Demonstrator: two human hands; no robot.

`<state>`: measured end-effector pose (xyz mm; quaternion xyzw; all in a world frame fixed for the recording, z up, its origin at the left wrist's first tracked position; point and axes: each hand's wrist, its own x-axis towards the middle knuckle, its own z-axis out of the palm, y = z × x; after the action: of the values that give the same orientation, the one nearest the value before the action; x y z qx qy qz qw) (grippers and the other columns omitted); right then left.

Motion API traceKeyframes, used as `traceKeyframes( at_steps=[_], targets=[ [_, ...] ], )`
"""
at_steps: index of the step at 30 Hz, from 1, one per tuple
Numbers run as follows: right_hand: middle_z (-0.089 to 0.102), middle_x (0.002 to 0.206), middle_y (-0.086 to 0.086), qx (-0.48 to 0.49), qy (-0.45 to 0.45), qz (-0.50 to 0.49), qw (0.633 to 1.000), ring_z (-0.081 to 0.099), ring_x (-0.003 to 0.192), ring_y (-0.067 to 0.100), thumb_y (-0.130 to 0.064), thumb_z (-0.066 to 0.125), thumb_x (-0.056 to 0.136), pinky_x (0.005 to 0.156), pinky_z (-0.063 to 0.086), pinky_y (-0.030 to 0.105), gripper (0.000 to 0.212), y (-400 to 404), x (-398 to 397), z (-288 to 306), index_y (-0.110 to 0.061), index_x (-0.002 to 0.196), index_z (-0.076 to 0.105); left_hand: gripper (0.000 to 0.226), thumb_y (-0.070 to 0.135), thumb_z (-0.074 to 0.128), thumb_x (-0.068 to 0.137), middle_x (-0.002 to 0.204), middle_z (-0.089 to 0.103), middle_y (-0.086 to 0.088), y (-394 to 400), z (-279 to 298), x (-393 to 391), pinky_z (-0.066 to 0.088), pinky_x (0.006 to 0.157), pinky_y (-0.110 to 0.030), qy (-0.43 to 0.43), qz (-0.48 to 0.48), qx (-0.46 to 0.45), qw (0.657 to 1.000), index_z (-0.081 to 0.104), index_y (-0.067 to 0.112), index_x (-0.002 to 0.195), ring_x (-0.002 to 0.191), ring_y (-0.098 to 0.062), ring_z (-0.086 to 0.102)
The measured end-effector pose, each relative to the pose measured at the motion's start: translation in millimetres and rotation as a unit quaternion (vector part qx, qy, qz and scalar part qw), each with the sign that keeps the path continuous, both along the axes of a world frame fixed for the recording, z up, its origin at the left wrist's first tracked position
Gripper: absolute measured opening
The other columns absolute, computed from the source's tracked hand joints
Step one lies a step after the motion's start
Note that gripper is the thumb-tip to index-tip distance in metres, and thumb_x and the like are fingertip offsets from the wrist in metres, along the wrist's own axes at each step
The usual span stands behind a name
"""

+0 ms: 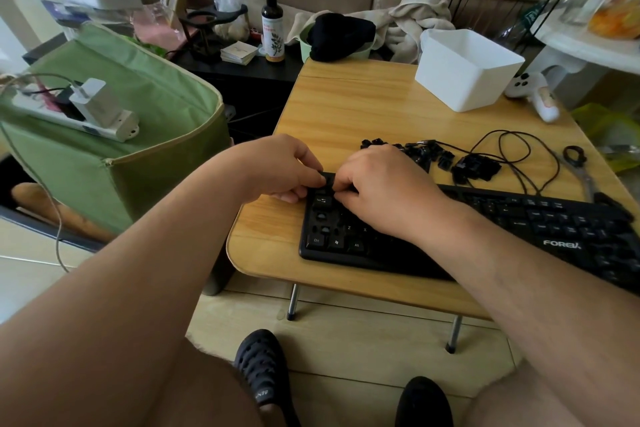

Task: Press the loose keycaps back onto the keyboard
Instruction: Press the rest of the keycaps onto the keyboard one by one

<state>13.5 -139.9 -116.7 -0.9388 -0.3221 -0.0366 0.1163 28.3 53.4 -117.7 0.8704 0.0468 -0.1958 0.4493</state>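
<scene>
A black keyboard [485, 229] lies on a low wooden table [363, 107], with several bare switch sockets at its left end. At the keyboard's top-left corner a black keycap [328, 178] sits between the fingertips of both hands. My left hand [280, 166] pinches it from the left with curled fingers. My right hand [384, 184] pinches it from the right and covers the keys beneath. A pile of loose black keycaps [464, 166] lies on the table just behind the keyboard.
The keyboard's black cable [512, 152] loops behind the pile, beside a metal keycap puller [576, 166]. A white plastic bin [464, 69] stands at the table's back right. A green fabric box [131, 121] with a power strip sits to the left. My feet rest under the table.
</scene>
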Motion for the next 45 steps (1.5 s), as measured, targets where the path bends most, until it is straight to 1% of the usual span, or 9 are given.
traceKeyframes(
  at_steps=[7,13,21,25,30,33,38,41,45],
  targets=[
    [0.066,0.082,-0.008,-0.029,-0.024,0.018,0.999,0.042,0.082,0.016,-0.028,0.061,0.099,0.077,0.055,0.043,0.018,0.2,-3.7,-0.2,-0.029,0.087,0.075,0.015,0.02,0.078,0.093,0.092,0.072,-0.008,0.0,-0.4,-0.5,0.057,0.067,-0.023,-0.005,-0.001,-0.002,1.0,0.073,0.018,0.106,0.076,-0.012,0.069],
    [0.071,0.093,-0.005,-0.006,0.013,-0.016,1.0,0.063,0.095,0.021,-0.02,0.067,0.094,0.086,0.056,0.042,0.013,4.7,-7.6,3.5,-0.027,0.09,0.077,0.013,0.021,0.078,0.093,0.089,0.072,-0.006,0.0,0.6,-1.3,0.056,0.065,-0.022,-0.007,-0.002,0.001,1.0,0.073,0.02,0.105,0.074,-0.011,0.069],
    [0.061,0.09,-0.005,-0.042,0.026,-0.017,0.999,0.059,0.092,0.021,-0.021,0.06,0.088,0.079,0.057,0.041,0.014,9.5,-14.5,6.5,-0.021,0.082,0.073,0.013,0.021,0.079,0.092,0.091,0.072,-0.007,0.2,0.2,-1.7,0.056,0.065,-0.023,-0.008,0.001,0.002,1.0,0.072,0.02,0.104,0.076,-0.013,0.069],
    [0.062,0.096,-0.004,-0.073,0.035,-0.01,0.997,0.056,0.097,0.022,-0.026,0.053,0.089,0.085,0.055,0.04,0.024,5.4,-16.6,11.4,-0.019,0.088,0.076,0.014,0.021,0.078,0.092,0.092,0.072,-0.008,0.6,0.1,-1.7,0.056,0.066,-0.023,-0.006,0.0,0.003,1.0,0.072,0.02,0.104,0.078,-0.013,0.069],
    [0.061,0.108,-0.004,-0.103,0.026,0.007,0.994,0.052,0.108,0.023,-0.027,0.049,0.095,0.088,0.055,0.041,0.03,4.9,-18.8,7.4,-0.021,0.106,0.077,0.013,0.021,0.078,0.092,0.095,0.073,-0.009,0.1,-0.4,-1.2,0.058,0.068,-0.025,-0.007,-0.001,0.005,1.0,0.072,0.02,0.104,0.08,-0.015,0.07],
    [0.062,0.106,-0.005,-0.072,0.033,0.005,0.997,0.057,0.106,0.023,-0.024,0.049,0.094,0.085,0.057,0.041,0.029,4.6,-16.4,3.6,-0.021,0.102,0.077,0.013,0.022,0.078,0.092,0.096,0.073,-0.009,0.2,-0.4,-0.8,0.058,0.066,-0.024,-0.009,-0.002,0.007,1.0,0.072,0.02,0.104,0.08,-0.015,0.07],
    [0.068,0.109,-0.008,0.024,0.038,-0.038,0.998,0.059,0.109,0.021,-0.014,0.048,0.088,0.091,0.055,0.043,0.04,-7.0,-9.9,7.6,-0.03,0.109,0.079,0.014,0.02,0.078,0.092,0.094,0.073,-0.008,1.3,0.2,-1.1,0.057,0.066,-0.023,-0.003,0.002,-0.007,1.0,0.072,0.019,0.105,0.079,-0.013,0.07],
    [0.06,0.12,-0.016,-0.011,0.07,-0.047,0.996,0.047,0.117,0.019,-0.016,0.046,0.092,0.098,0.051,0.046,0.047,-11.4,-10.2,11.7,-0.041,0.12,0.074,0.014,0.02,0.079,0.092,0.092,0.073,-0.007,2.2,-0.5,-0.7,0.057,0.067,-0.024,-0.002,0.003,-0.012,1.0,0.073,0.019,0.105,0.078,-0.013,0.07],
    [0.053,0.121,-0.022,-0.049,0.092,-0.044,0.994,0.039,0.118,0.017,-0.016,0.045,0.094,0.095,0.051,0.047,0.049,-9.4,-11.1,12.7,-0.047,0.121,0.072,0.014,0.022,0.078,0.092,0.087,0.071,-0.007,1.3,1.3,-0.4,0.057,0.065,-0.023,0.0,0.002,-0.009,1.0,0.073,0.019,0.105,0.072,-0.012,0.068]
  ],
)
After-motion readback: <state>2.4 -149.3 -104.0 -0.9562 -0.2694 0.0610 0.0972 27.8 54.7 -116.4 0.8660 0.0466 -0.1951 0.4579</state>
